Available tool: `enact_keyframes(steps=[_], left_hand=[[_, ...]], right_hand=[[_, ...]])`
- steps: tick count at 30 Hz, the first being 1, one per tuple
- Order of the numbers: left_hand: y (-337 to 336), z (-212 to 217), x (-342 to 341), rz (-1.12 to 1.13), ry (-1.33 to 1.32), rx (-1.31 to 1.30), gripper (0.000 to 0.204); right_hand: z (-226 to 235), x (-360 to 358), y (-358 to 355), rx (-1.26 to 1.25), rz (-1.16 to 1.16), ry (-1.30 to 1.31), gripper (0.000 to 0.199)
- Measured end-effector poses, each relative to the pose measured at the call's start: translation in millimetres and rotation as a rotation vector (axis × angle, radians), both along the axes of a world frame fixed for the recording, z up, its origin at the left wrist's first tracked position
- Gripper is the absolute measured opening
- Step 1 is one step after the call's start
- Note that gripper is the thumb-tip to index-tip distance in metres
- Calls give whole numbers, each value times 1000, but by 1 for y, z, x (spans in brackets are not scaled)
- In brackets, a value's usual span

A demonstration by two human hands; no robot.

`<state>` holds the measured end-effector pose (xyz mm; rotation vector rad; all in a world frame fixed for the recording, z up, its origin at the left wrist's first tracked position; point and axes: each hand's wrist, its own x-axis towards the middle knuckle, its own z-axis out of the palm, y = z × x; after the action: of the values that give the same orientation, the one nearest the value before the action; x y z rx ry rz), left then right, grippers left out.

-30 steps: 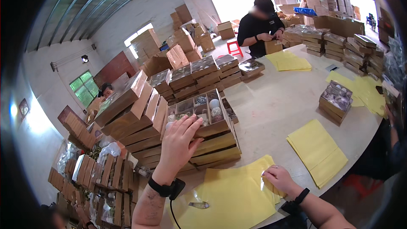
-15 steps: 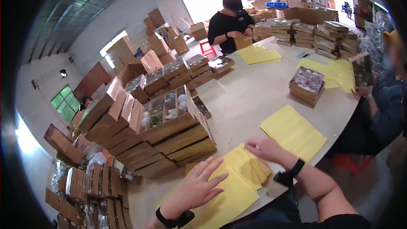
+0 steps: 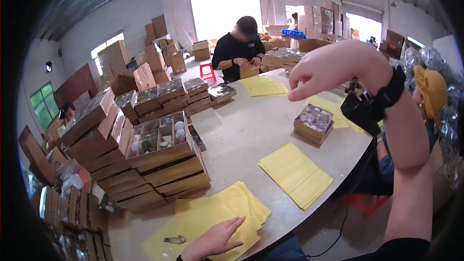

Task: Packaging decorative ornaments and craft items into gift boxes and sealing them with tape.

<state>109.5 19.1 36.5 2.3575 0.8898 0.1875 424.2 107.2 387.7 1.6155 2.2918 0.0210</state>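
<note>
On the table (image 3: 241,140), left hand (image 3: 212,241) flat on yellow sheets (image 3: 217,215); right hand (image 3: 333,65) raised, empty.

On the surface (image 3: 251,135) lie four stacks of yellow paper sheets (image 3: 295,174), one red plastic stool (image 3: 208,71) stands behind, and two small separate piles of brown cardboard boxes (image 3: 313,124) are there

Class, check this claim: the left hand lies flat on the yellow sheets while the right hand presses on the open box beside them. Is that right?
Not quite. The left hand does lie flat on the yellow sheets, but the right hand is raised in the air, touching nothing, well away from the open box. The head view shows it.
</note>
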Motion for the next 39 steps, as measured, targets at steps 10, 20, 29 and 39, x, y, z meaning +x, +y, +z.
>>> enact_keyframes(steps=[10, 20, 29, 39], left_hand=[[79, -71, -7, 179, 122, 302, 78], [98, -71, -13, 214, 131, 319, 67], [88, -83, -18, 252, -17, 43, 57], [84, -108, -18, 256, -63, 70, 54]], right_hand=[[-24, -52, 198, -43, 84, 526, 61], [-333, -183, 376, -243, -18, 990, 48], [-413, -272, 349, -428, -591, 1155, 91], [-425, -269, 375, -1055, -585, 1610, 94]])
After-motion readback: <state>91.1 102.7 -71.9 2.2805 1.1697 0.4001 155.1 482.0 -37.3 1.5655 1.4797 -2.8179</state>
